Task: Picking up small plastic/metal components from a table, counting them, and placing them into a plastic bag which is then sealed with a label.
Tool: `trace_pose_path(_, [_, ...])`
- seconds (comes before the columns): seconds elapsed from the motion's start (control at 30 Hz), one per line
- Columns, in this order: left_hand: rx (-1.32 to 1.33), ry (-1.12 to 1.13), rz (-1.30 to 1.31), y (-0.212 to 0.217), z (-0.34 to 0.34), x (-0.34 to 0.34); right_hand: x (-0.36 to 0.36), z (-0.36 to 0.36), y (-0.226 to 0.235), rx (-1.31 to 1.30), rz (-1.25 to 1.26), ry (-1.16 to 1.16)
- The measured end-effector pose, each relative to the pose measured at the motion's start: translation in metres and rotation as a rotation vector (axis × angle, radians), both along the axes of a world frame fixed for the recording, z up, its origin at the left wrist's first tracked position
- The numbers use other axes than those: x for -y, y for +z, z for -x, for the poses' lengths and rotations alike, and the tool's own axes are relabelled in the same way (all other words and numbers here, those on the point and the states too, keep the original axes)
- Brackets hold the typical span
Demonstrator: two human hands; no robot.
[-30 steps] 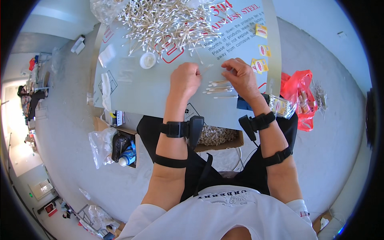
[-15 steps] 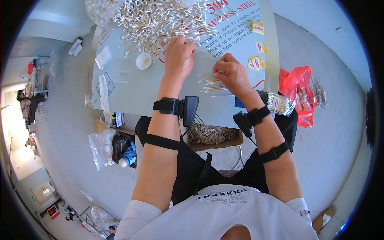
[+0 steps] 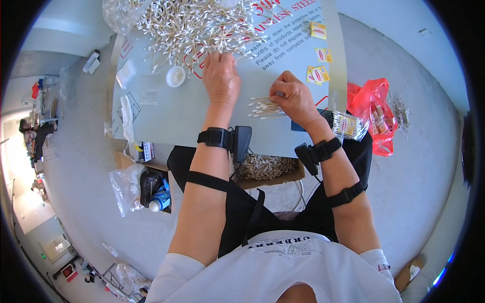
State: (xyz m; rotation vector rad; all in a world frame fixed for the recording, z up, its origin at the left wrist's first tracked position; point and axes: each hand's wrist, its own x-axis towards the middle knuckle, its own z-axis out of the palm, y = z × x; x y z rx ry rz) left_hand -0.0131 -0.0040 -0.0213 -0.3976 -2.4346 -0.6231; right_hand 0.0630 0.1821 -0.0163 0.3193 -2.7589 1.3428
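Note:
A big loose heap of cotton swabs (image 3: pixel 197 22) covers the far part of the table (image 3: pixel 166 116). My left hand (image 3: pixel 221 76) lies palm down at the near edge of that heap, fingers reaching into the swabs. My right hand (image 3: pixel 294 98) is closed around a small bundle of cotton swabs (image 3: pixel 263 107), whose tips stick out to the left just above the table. Both forearms carry black straps, with a black device on each wrist.
A small round white lid (image 3: pixel 176 77) and clear plastic bags (image 3: pixel 126 108) lie left on the table. A cardboard box of swabs (image 3: pixel 265 169) sits on my lap. A packed swab bag (image 3: pixel 348 125) and a red plastic bag (image 3: pixel 371 111) are at right. Bags and bottles stand on the floor left.
My left hand has moved away from the bundle and up the table into the heap. My right hand stayed near the same spot with the bundle.

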Motion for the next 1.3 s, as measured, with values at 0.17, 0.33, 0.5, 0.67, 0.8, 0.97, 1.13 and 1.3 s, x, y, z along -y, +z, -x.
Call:
trace_pose_path(0.17, [0.309,-0.142,0.041,0.01,-0.016,-0.006,-0.003,-0.004,-0.001,-0.009,-0.02,-0.004])
trace_pose_path(0.33, [0.497,-0.257,0.026,0.012,-0.049,-0.02,-0.009,-0.008,-0.004,-0.021,0.009,-0.035])
trace_pose_path(0.5, [0.423,-0.296,0.106,0.01,-0.086,-0.028,-0.012,-0.034,-0.006,-0.079,0.206,-0.329])
trace_pose_path(0.67, [0.42,-0.283,0.254,-0.001,-0.112,-0.041,-0.009,-0.064,-0.009,-0.112,0.522,-0.58])
trace_pose_path(0.8, [0.441,-0.243,0.324,0.001,-0.096,-0.045,-0.005,-0.072,-0.01,-0.12,0.6,-0.57])
trace_pose_path(0.97, [0.477,-0.27,0.399,0.005,-0.109,-0.049,-0.001,-0.073,-0.013,-0.091,0.722,-0.522])
trace_pose_path(1.13, [0.44,-0.189,0.219,-0.002,-0.117,-0.045,0.018,-0.076,-0.018,-0.121,0.807,-0.521])
trace_pose_path(1.3, [0.374,-0.169,-0.593,-0.009,-0.112,-0.038,0.022,-0.063,-0.024,-0.16,0.836,-0.52])
